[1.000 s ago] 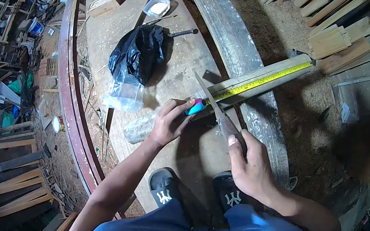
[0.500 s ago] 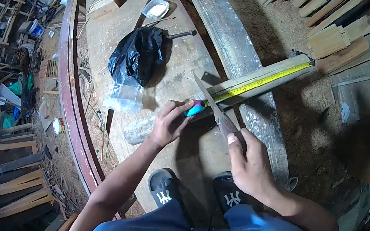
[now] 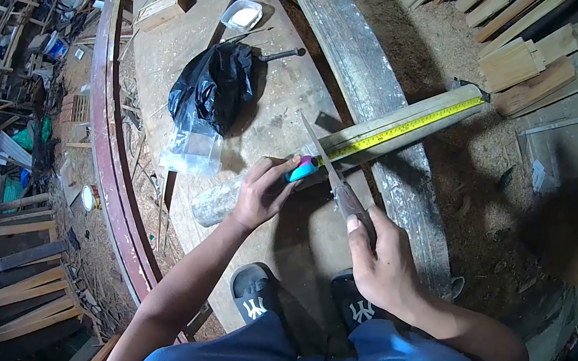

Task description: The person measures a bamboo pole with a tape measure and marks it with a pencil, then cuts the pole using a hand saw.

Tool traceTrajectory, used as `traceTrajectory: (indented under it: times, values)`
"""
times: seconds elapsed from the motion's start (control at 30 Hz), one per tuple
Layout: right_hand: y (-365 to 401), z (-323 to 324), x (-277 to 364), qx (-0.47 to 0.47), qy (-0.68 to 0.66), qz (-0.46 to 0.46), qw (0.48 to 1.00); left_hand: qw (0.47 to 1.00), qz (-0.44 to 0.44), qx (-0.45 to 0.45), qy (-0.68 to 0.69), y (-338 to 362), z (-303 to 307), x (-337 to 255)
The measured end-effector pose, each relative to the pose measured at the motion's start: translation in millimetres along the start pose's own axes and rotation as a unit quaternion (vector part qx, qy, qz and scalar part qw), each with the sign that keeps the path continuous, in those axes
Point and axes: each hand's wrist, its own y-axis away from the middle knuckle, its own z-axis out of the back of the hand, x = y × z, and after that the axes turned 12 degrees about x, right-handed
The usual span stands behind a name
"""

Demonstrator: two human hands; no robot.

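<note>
My left hand (image 3: 264,190) is closed around a blue and pink tape measure (image 3: 302,169), held against a long grey post (image 3: 220,201). Its yellow blade (image 3: 414,129) is pulled out along the top of the post to the far right end. In my right hand (image 3: 384,261) is a knife (image 3: 336,177) with a long pointed blade and a dark handle. Its blade slants up to the left across the tape, just beyond the tape measure's case. The post lies crosswise over a thick weathered beam (image 3: 370,71) and the board under my feet.
A black plastic bag (image 3: 214,86) and a clear plastic bag (image 3: 192,152) lie on the board (image 3: 279,105), near a small white tub (image 3: 242,14). Wood offcuts (image 3: 514,65) are piled at upper right. A reddish rail (image 3: 117,123) runs along the left, with wooden frames (image 3: 26,289) beyond it.
My right hand and the knife have shifted slightly to the left, the blade moving nearer the tape measure's case. My left hand holds almost the same place.
</note>
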Motion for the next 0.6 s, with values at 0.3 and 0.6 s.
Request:
traceTrajectory:
  times: [0.3, 0.6]
  values:
    - [-1.3, -5.8, -4.7, -0.011, -0.010, 0.012, 1.000, 1.000, -0.003, 0.001, 0.001, 0.0, 1.4, -1.2]
    - [-4.3, -4.5, -5.3, -0.016, 0.020, 0.033, 0.999, 1.000, 0.000, 0.002, -0.001, 0.6, 0.8, -0.6]
